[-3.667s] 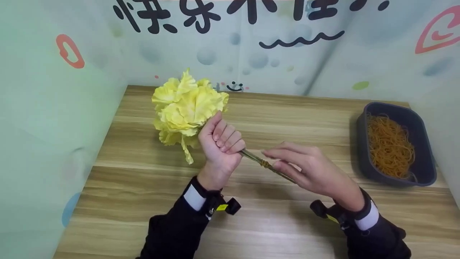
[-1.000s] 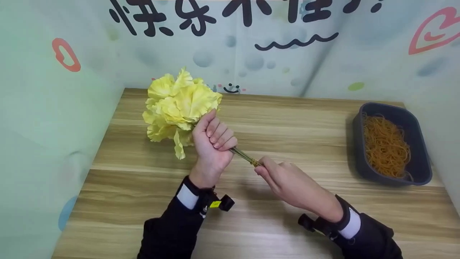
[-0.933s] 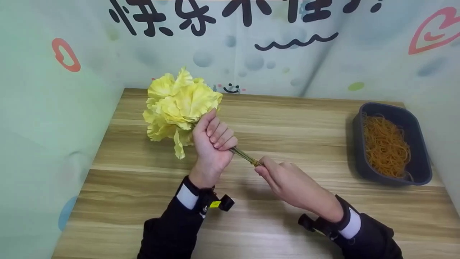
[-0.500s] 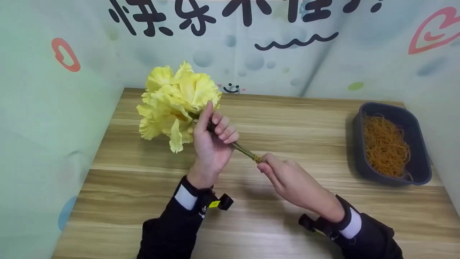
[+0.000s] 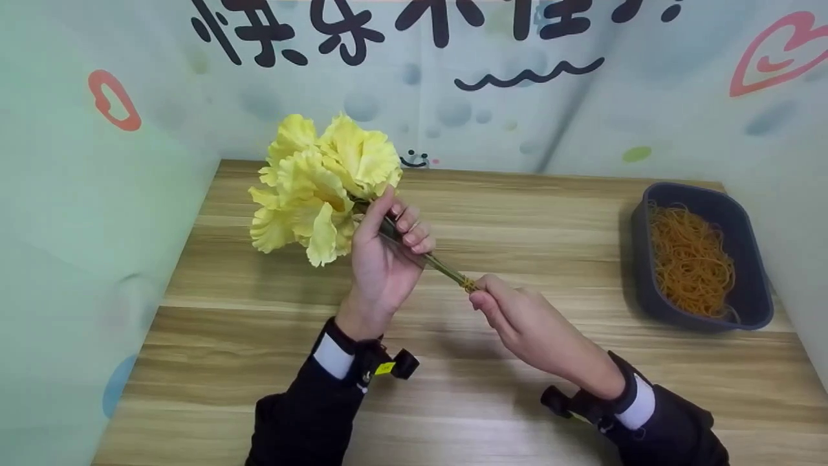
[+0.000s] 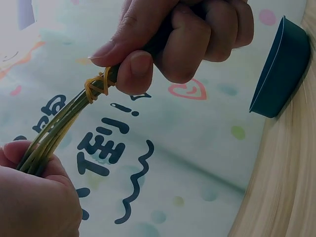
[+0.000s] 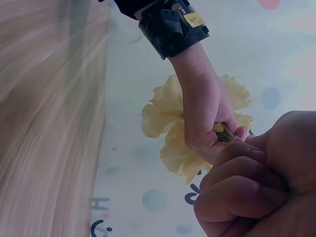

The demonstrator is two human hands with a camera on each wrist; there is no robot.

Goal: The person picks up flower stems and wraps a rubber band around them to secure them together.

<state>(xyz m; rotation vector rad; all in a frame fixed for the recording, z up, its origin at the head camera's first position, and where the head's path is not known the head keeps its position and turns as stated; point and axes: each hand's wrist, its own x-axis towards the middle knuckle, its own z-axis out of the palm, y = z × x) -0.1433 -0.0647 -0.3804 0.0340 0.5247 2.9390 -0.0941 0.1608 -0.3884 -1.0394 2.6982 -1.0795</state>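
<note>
A bunch of yellow artificial flowers (image 5: 304, 194) is held above the table, blooms toward the upper left. Its green stems (image 5: 442, 264) slant down to the right. My left hand (image 5: 387, 265) holds the stems just below the blooms, fingers loosely curled around them. Farther down, my right hand (image 5: 537, 323) grips the stem ends tightly, hiding them. Between the hands, beside the right thumb, a yellowish rubber band (image 6: 97, 86) is wound several times around the stems. In the right wrist view, the blooms show behind the left hand (image 7: 200, 108).
At the right of the wooden table (image 5: 259, 362) stands a dark blue box (image 5: 747, 259) holding a heap of orange-brown rubber bands (image 5: 692, 259). A printed backdrop (image 5: 427, 110) rises behind the table and along its sides.
Earlier the right hand was relaxed beside the stems; it then took hold of their ends. Over the last second the left fingers have loosened, and the blooms have turned and lifted slightly.
</note>
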